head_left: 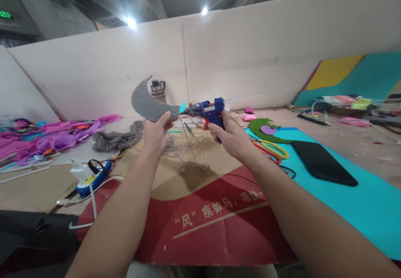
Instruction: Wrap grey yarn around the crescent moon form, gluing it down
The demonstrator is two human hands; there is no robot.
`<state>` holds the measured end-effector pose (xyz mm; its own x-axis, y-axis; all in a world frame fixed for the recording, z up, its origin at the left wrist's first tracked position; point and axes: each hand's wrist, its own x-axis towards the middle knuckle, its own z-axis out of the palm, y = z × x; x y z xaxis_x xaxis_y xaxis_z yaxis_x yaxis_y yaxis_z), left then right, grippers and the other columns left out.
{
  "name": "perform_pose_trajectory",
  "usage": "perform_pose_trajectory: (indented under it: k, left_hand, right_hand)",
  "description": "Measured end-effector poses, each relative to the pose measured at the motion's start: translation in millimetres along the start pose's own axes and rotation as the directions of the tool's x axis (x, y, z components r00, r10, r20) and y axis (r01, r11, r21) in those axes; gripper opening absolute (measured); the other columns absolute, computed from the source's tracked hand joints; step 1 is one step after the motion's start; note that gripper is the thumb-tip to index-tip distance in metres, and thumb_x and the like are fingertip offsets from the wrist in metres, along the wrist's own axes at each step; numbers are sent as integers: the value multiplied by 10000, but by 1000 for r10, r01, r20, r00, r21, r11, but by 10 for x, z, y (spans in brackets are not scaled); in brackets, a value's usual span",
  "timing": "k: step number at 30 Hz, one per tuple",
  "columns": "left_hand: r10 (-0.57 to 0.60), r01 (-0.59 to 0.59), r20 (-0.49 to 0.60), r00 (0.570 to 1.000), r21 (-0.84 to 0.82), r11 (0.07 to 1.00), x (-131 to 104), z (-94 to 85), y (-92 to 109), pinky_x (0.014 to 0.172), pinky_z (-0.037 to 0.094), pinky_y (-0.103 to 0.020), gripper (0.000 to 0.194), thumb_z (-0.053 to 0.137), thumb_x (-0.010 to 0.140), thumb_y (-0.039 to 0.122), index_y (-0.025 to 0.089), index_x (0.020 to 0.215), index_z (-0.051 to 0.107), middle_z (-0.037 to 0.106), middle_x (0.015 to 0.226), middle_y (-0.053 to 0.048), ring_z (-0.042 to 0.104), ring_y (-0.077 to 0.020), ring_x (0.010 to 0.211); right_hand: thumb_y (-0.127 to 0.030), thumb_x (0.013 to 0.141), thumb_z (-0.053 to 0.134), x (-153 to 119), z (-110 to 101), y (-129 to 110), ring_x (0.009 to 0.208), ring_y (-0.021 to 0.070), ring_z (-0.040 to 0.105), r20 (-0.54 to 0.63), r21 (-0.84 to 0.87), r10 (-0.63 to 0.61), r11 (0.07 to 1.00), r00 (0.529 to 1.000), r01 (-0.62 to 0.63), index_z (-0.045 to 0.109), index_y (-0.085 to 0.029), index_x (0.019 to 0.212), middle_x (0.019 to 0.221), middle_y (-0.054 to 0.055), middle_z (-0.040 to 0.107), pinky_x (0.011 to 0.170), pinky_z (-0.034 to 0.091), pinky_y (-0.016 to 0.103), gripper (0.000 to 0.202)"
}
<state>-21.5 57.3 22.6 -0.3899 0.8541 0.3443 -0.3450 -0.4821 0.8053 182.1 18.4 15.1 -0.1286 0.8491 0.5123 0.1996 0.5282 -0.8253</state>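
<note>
My left hand pinches a grey crescent shape, wound with yarn, near its lower right end and holds it up above the table. At that end shows a small cyan tip. My right hand grips a dark blue hot glue gun by its handle. The gun points left, its nozzle close to the cyan tip; whether they touch I cannot tell. A strand of grey yarn hangs below the crescent toward the cardboard. Behind the left hand lies a loose skein of grey yarn.
Right of my hands are scissors, a green crescent and a black phone on a cyan sheet. On the left are a blue power strip with cables and pink and purple scraps. A bottle stands behind.
</note>
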Motion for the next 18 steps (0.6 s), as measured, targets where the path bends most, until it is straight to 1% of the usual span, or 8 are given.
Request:
perform_pose_trajectory:
  k: [7, 14, 18]
  left_hand:
    - [9, -9, 13, 1000, -8, 1000, 8, -10, -19, 576, 531, -239, 384, 854, 519, 226, 169, 839, 649, 721, 787, -13, 671, -131, 610]
    - [11, -11, 6, 1000, -6, 1000, 6, -8, -13, 595, 532, -248, 393, 854, 518, 228, 172, 848, 647, 717, 788, -8, 673, -131, 611]
    - [7, -7, 6, 1000, -7, 1000, 2, -6, -12, 592, 534, -258, 379, 849, 526, 221, 169, 842, 646, 709, 788, -7, 674, -133, 608]
  right_hand:
    - [-313, 867, 563, 9, -7, 38, 823, 202, 572, -15, 20, -1, 1000, 1000, 2, 544, -262, 1100, 972, 61, 654, 618, 452, 314, 239]
    - [-307, 861, 556, 10, -5, 27, 798, 195, 567, -3, 25, -7, 1000, 1000, 7, 541, -251, 1090, 941, 56, 648, 620, 454, 313, 236]
    - [-309, 853, 562, 9, -5, 13, 762, 186, 545, 9, 12, 2, 1000, 1000, -2, 548, -249, 1054, 912, 52, 634, 608, 441, 310, 210]
